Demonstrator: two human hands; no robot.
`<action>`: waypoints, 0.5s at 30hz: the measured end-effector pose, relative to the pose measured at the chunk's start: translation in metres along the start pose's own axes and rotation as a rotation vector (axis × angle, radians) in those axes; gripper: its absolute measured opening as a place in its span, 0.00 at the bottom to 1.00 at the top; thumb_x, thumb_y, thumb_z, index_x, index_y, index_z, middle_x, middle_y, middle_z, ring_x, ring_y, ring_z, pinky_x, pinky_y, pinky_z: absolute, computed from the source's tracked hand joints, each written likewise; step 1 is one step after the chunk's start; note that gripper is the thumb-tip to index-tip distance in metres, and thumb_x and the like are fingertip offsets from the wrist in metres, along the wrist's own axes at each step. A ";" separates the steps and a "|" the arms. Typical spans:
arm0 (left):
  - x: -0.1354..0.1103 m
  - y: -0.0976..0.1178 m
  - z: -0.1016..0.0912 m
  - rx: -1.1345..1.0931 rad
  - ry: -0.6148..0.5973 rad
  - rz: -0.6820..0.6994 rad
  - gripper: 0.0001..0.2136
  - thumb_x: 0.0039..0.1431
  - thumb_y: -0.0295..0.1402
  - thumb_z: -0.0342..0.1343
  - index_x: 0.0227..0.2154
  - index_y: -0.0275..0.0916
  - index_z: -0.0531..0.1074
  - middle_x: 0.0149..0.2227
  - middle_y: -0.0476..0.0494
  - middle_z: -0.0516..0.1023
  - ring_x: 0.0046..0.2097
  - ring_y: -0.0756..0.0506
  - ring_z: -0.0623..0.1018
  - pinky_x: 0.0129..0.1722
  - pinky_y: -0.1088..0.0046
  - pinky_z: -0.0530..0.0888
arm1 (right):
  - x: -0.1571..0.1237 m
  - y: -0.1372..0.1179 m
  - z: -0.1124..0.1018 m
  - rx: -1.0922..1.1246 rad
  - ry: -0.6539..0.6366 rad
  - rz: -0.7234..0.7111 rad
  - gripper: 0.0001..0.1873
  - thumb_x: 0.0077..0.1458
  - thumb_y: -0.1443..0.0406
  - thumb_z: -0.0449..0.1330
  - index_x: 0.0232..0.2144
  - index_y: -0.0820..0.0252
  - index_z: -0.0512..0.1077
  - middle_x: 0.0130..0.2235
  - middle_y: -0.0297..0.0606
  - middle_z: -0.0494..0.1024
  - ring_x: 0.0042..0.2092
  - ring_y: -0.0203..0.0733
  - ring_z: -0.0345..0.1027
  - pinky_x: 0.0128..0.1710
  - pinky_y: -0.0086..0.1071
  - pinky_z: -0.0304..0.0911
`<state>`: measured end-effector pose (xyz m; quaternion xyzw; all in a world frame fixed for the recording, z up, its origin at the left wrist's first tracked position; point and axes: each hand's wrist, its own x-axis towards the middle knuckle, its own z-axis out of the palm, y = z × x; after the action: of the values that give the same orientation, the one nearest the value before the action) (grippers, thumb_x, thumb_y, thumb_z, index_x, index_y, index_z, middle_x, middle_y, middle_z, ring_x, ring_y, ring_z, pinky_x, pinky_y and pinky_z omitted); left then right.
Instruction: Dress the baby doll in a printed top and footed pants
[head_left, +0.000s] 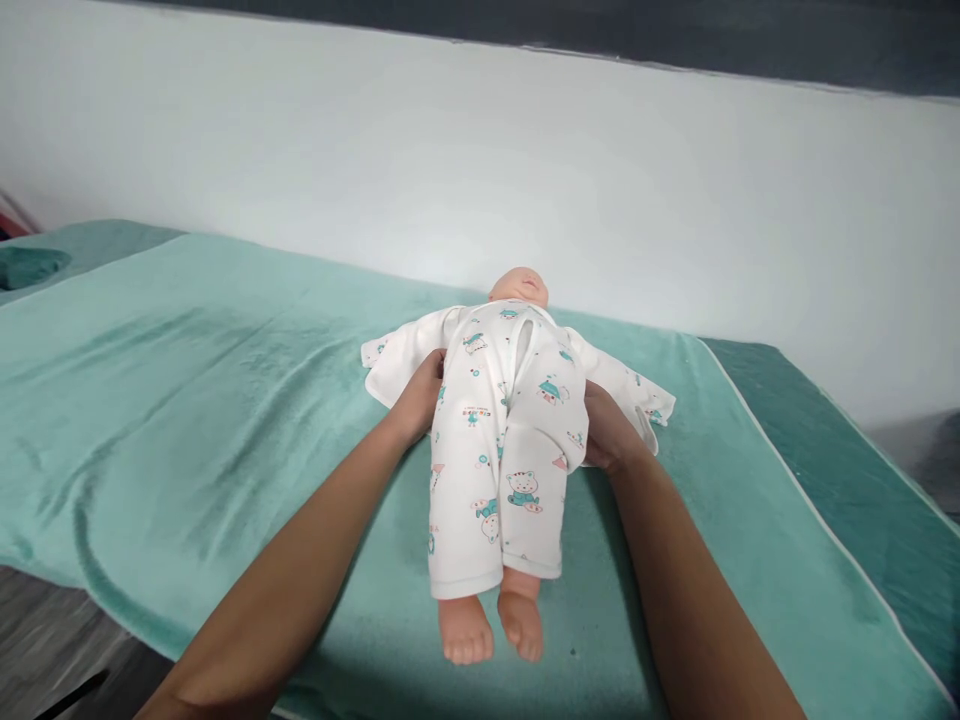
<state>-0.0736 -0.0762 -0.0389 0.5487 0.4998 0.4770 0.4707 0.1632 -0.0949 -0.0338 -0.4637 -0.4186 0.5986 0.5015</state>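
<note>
A baby doll (517, 285) lies on its back on a teal towel (187, 400), head toward the wall and bare feet toward me. It wears white printed trousers (499, 470) pulled high up its body, over a matching white top (397, 360) spread out under it. My left hand (418, 395) grips the trousers' edge at the doll's left side, fingers curled. My right hand (606, 430) holds the other side at the waist, its fingers mostly hidden behind the cloth.
The towel covers a padded table that runs along a white wall (525, 150). A darker green surface (840, 470) shows at the right, and the table's front edge drops to a dark floor (45, 640) at bottom left.
</note>
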 end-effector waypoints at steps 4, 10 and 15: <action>0.005 -0.010 0.002 -0.113 -0.048 -0.013 0.23 0.55 0.43 0.57 0.50 0.36 0.75 0.53 0.37 0.80 0.56 0.35 0.76 0.59 0.55 0.70 | 0.001 0.000 0.000 0.032 -0.028 0.005 0.21 0.36 0.65 0.73 0.37 0.55 0.78 0.32 0.38 0.84 0.41 0.53 0.79 0.37 0.42 0.74; -0.002 -0.003 0.007 -0.376 -0.157 -0.179 0.21 0.51 0.40 0.63 0.49 0.39 0.78 0.42 0.41 0.85 0.47 0.37 0.82 0.51 0.59 0.77 | 0.005 0.002 0.008 0.111 0.028 -0.003 0.22 0.37 0.63 0.70 0.39 0.54 0.75 0.33 0.36 0.83 0.38 0.51 0.78 0.34 0.41 0.74; -0.005 0.001 0.009 -0.489 -0.184 -0.254 0.21 0.55 0.37 0.61 0.53 0.40 0.76 0.43 0.43 0.85 0.47 0.40 0.82 0.50 0.64 0.79 | 0.002 -0.001 0.014 0.159 0.104 0.005 0.19 0.35 0.64 0.69 0.36 0.53 0.75 0.31 0.34 0.82 0.37 0.49 0.77 0.33 0.38 0.74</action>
<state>-0.0644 -0.0820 -0.0391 0.3928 0.3900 0.4688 0.6883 0.1492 -0.0931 -0.0300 -0.4541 -0.3419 0.6062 0.5563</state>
